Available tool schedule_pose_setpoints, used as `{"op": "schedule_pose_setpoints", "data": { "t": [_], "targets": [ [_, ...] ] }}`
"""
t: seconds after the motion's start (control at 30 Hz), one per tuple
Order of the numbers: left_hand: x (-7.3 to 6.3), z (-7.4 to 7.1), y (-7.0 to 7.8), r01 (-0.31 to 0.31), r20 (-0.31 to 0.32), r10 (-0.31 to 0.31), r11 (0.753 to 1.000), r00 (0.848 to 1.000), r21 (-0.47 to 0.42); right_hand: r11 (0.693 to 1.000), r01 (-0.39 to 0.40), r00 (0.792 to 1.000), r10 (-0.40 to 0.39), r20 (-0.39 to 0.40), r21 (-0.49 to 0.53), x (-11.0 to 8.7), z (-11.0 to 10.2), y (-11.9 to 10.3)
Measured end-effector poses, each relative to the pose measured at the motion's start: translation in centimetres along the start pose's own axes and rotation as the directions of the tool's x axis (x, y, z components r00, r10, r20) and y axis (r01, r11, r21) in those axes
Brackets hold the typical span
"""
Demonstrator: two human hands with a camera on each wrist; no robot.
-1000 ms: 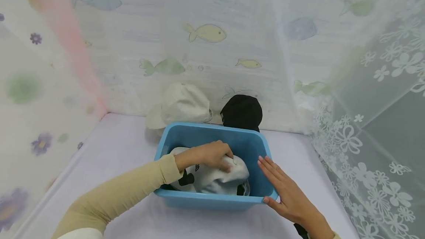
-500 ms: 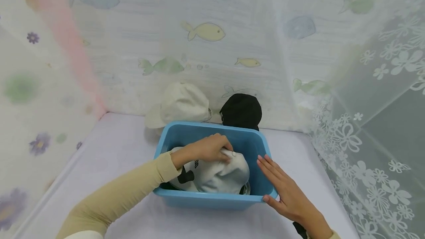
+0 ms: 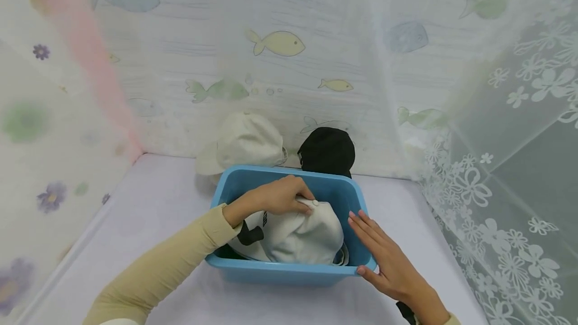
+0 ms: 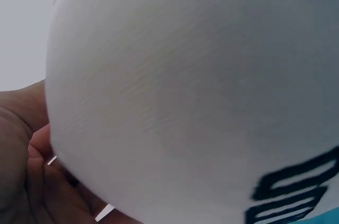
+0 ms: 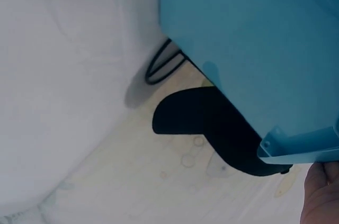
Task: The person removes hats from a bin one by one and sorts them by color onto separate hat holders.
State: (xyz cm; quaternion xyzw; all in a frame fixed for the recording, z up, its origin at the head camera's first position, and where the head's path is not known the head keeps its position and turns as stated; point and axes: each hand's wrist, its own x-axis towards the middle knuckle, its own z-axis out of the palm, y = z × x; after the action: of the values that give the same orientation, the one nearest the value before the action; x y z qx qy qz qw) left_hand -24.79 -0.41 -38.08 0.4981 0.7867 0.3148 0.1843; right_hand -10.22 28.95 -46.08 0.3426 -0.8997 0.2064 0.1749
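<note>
A white baseball cap [image 3: 311, 237] with dark lettering and a black patch sits in the light-blue plastic tub [image 3: 289, 271]. My left hand [image 3: 284, 195] reaches in over the tub's left side and pinches the top of the cap's crown near its button. In the left wrist view the white crown [image 4: 175, 91] fills most of the picture, with the left hand [image 4: 21, 144] at its edge. At the tub's right rim, my right hand [image 3: 386, 260] rests with its fingers straight and its thumb at the front corner. The cap's lower part is hidden behind the tub's front wall.
Behind the tub stand a cream cap [image 3: 250, 140] on the left and a black cap [image 3: 328, 152] on the right, against a curtain [image 3: 370, 64] printed with fish. A white cloth [image 3: 171, 184] covers the surface. Lace netting [image 3: 510, 204] hangs at the right.
My left hand has risen a little, drawing the white cap's crown upward and slightly to the right. The right hand stays at the tub's rim.
</note>
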Motion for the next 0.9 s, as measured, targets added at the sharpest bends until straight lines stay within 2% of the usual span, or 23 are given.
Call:
{"op": "schedule_pose_setpoints", "data": {
  "t": [0.23, 0.53, 0.63, 0.9],
  "targets": [
    [-0.4, -0.9, 0.4, -0.035, 0.005, 0.035, 0.999, 0.999, -0.017, 1.0, -0.018, 1.0, 0.018, 0.002, 0.007, -0.1, 0.2, 0.1],
    [-0.8, -1.3, 0.7, -0.059, -0.038, 0.059, 0.998, 0.998, -0.014, 0.998, -0.061, 0.998, 0.061, 0.02, 0.014, -0.4, 0.2, 0.2],
    [-1.0, -1.5, 0.9, -0.056, -0.058, 0.055, 0.998, 0.997, -0.016, 0.997, -0.077, 0.997, 0.077, 0.024, 0.019, -0.5, 0.2, 0.1],
    [-1.8, -2.0, 1.1, -0.042, -0.09, 0.039, 0.998, 0.995, -0.036, 0.998, -0.056, 0.998, 0.056, 0.0, 0.03, -0.3, 0.4, 0.0]
  ]
}}
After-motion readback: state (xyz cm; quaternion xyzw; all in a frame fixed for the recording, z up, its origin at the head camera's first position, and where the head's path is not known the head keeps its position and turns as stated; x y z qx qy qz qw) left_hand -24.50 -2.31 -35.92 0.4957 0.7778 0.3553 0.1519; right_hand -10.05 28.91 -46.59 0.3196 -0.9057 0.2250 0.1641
